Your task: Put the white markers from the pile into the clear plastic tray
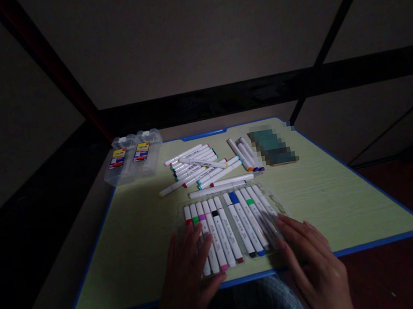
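A shallow clear plastic tray (pixel 180 212) lies near the table's front edge. Two groups of white markers (pixel 214 234) fill it side by side, their coloured bands showing red, green, purple, black and blue. Over the left group rests my left hand (pixel 193 266), fingers spread and touching the marker barrels. My right hand (pixel 313 258) is at the tray's right edge, fingers stretched out and thumb apart, fingertips against the rightmost markers. Those markers look blurred. Just behind the tray, a loose white marker (pixel 218 190) lies sideways.
Farther back is a loose pile of markers (pixel 199 168), with several more markers (pixel 244 153) to its right. A clear plastic case (pixel 136 168) with two labels stands at the back left. A pixelated phone-like slab (pixel 273 145) lies at right. The pale table (pixel 336 207) has a blue rim.
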The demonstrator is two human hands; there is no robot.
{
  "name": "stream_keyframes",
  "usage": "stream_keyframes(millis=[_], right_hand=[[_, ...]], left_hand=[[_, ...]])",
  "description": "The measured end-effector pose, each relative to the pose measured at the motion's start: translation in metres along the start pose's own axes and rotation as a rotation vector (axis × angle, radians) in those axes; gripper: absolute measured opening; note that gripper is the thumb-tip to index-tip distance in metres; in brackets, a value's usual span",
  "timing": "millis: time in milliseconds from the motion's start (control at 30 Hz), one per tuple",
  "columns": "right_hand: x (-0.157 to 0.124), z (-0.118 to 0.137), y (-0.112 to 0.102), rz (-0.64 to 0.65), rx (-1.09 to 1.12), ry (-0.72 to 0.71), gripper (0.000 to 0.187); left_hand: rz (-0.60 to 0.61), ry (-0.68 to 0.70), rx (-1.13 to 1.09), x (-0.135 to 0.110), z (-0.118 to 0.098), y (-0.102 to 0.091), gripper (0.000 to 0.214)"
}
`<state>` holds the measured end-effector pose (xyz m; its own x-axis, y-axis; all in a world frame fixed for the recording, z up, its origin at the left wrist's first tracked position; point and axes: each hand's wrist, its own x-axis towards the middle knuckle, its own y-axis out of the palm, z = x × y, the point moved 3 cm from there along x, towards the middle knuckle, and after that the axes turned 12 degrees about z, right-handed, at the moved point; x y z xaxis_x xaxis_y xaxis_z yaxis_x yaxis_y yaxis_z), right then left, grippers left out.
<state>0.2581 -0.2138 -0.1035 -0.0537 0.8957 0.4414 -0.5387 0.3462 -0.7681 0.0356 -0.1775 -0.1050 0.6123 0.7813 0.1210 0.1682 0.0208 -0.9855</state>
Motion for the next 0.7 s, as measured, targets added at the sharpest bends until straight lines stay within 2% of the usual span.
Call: stream_keyframes(millis=[67, 167, 433, 700], right_hand=[[-0.004, -0.004, 0.006, 0.061, -0.02, -0.015, 0.039], [-0.009, -0.008, 0.011, 0.069, -0.052, -0.046, 0.041], [-0.016, -0.003, 0.02, -0.047, -0.121, -0.077, 0.034], [-0.016, -0.003, 0.021, -0.096, -0.096, -0.067, 0.032]], left_hand=[[-0.019, -0.018, 0.003, 0.0, 0.0, 0.0, 0.056], [-0.009, -0.001, 0.009, 0.001, 0.001, -0.001, 0.055], [0.074, 0.031, 0.069, 0.003, 0.001, 0.001, 0.053], [0.085, 0.023, 0.034, 0.002, 0.002, 0.002, 0.052]])
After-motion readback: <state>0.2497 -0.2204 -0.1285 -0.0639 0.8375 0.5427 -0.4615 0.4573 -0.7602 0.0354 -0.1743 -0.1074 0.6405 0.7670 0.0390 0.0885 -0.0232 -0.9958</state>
